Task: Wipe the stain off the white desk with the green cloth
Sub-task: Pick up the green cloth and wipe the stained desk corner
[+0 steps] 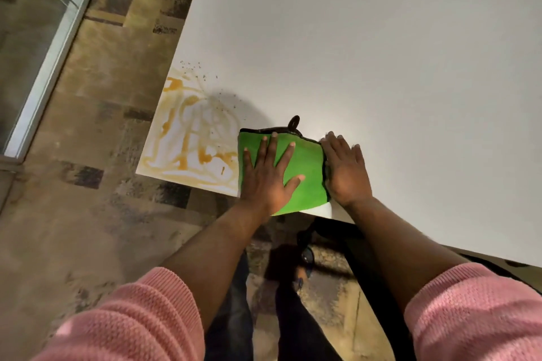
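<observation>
A folded green cloth [308,167] with a dark edge and a small hanging loop lies on the white desk [381,53] near its front edge. My left hand [268,173] presses flat on the cloth, fingers spread. My right hand [346,170] lies flat on the desk against the cloth's right edge, fingers together. An orange-brown smeared stain [193,138] covers the desk's near left corner, just left of the cloth, with small dark specks [202,73] scattered above it.
The desk's left edge runs diagonally beside a patchy brown carpet floor [88,126]. A glass partition with a pale frame [50,53] stands at the far left. Under the desk's front edge are my legs and a black chair part [360,246].
</observation>
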### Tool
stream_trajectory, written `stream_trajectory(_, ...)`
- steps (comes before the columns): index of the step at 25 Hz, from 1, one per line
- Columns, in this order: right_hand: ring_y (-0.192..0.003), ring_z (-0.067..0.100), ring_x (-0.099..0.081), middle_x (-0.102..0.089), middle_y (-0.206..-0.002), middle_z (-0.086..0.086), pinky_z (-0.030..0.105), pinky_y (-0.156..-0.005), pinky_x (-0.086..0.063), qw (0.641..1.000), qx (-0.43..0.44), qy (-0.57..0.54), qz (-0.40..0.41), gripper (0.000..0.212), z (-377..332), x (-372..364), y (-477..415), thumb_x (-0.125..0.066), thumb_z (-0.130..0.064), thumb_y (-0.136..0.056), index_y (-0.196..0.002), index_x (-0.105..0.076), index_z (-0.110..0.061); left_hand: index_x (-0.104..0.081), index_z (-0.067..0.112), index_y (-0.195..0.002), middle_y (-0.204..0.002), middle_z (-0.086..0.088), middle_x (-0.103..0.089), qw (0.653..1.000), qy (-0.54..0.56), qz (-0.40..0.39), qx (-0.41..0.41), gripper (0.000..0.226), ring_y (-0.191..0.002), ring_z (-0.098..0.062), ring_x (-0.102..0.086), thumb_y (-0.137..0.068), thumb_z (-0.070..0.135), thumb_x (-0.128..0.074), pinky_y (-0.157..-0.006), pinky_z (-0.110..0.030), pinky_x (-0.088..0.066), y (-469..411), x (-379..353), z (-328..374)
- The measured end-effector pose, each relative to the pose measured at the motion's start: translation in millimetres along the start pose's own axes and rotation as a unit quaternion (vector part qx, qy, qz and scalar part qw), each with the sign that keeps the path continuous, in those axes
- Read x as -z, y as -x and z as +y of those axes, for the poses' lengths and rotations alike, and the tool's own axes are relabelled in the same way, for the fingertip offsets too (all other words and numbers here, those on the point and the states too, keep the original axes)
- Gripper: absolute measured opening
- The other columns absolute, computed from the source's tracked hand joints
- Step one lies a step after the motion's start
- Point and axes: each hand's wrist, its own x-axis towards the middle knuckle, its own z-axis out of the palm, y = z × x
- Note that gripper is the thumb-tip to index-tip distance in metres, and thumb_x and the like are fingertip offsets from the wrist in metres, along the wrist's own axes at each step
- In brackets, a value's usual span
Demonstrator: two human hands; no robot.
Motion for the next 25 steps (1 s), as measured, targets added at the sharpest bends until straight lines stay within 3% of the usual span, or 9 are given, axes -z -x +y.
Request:
stream_trajectory(7,-0.156,0.035,-0.032,-0.037,-0.167,0.011,0.060,-0.126,-0.020,0.998,0.066,-0.001,0.013,0.058,62.5,-4.1,-26.5,-0.045,-0.013,-0.099,-0.157,-0.042,-0.012,-0.007,0.040,-0.165,-0.175,-0.013,-0.002,0.997,-0.038,0.057,0.025,0.102,-0.162,-0.038,0.000,-0.082,0.094,-0.030,-0.121,-0.076,-0.008,6.2,-45.9,23.8)
stream_trajectory(12,-0.157,0.033,-0.030,-0.036,-0.168,0.011,0.057,-0.128,-0.018,0.996,0.089,-0.011,0.021,0.056,70.6,-8.7,-26.0,-0.037,-0.023,-0.102,-0.157,-0.042,-0.012,-0.007,0.034,-0.167,-0.175,-0.016,0.004,0.994,-0.033,0.048,0.095,0.120,-0.161,-0.039,0.004,-0.071,0.104,-0.023,-0.120,-0.077,0.001,21.3,-59.1,73.0)
stream_trajectory(17,-0.158,0.029,-0.027,-0.034,-0.169,0.006,0.054,-0.130,-0.014,0.995,0.091,-0.012,0.034,0.058,73.1,-13.2,-27.0,-0.038,-0.024,-0.101,-0.159,-0.039,-0.015,-0.013,0.038,-0.165,-0.176,-0.010,-0.004,0.992,-0.021,0.097,0.083,0.097,-0.163,-0.034,-0.001,-0.087,0.091,-0.034,-0.121,-0.074,-0.005,3.2,-54.2,52.9)
stream_trajectory(25,-0.163,0.025,-0.008,-0.012,-0.176,0.006,0.056,-0.130,-0.004,0.997,0.065,0.052,0.008,0.066,67.3,-17.9,-26.3,-0.026,-0.045,-0.107,-0.166,-0.016,-0.016,-0.011,0.037,-0.166,-0.175,-0.011,-0.008,0.987,-0.039,0.106,0.111,0.075,-0.162,-0.035,-0.003,-0.101,0.074,-0.021,-0.122,-0.074,-0.008,-29.2,-48.5,34.0)
